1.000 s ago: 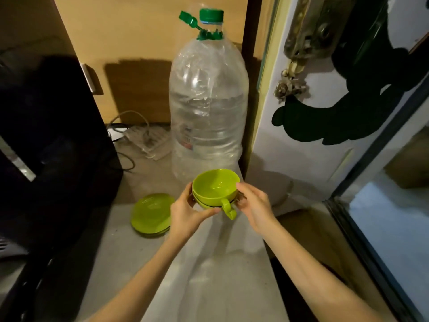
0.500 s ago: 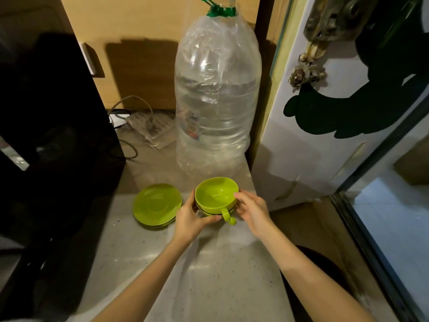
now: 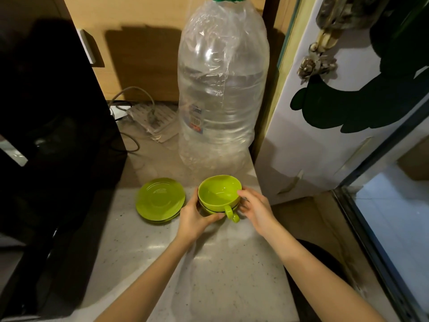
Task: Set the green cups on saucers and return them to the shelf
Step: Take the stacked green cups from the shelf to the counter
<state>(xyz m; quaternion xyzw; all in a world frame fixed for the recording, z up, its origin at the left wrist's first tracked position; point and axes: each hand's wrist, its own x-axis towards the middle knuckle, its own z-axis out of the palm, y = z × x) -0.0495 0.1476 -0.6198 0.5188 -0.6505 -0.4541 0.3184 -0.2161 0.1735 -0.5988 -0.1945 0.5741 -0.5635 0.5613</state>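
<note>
Both hands, left hand [image 3: 197, 216] and right hand [image 3: 256, 209], are cupping the stacked green cups [image 3: 219, 196] low over the counter [image 3: 209, 263] beside the empty saucers [image 3: 160, 199], so no cup is sitting on a saucer yet and shelving is looking undone.

Lime-green cups [image 3: 219, 194] and saucers [image 3: 160, 199], speckled pale-grey counter [image 3: 220, 263].

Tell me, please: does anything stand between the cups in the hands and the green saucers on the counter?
Nothing visible does. The stacked green cups sit just right of the saucers, with only the left hand at the gap.
</note>
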